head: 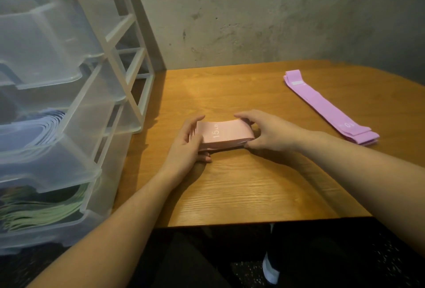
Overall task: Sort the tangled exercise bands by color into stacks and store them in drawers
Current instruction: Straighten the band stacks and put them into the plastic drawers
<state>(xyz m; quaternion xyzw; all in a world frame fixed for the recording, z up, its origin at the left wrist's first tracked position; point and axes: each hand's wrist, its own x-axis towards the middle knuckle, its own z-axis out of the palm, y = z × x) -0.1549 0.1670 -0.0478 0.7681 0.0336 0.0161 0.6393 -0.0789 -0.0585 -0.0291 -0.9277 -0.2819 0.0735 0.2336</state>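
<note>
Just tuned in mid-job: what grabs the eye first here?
Both hands, left hand and right hand, grip a folded pink band stack at the table's centre. Purple bands lie flat at far right. Clear drawers at left hold blue bands and green bands.

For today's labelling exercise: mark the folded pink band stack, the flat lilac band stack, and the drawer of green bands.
folded pink band stack (224,132), head view, top face.
flat lilac band stack (326,106), head view, middle.
drawer of green bands (92,218), head view, front wall.

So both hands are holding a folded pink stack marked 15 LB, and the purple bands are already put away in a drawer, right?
Not quite. The head view shows the purple bands lying on the table, not in a drawer. Both hands, left and right, do hold the folded pink stack marked 15 LB.
</note>
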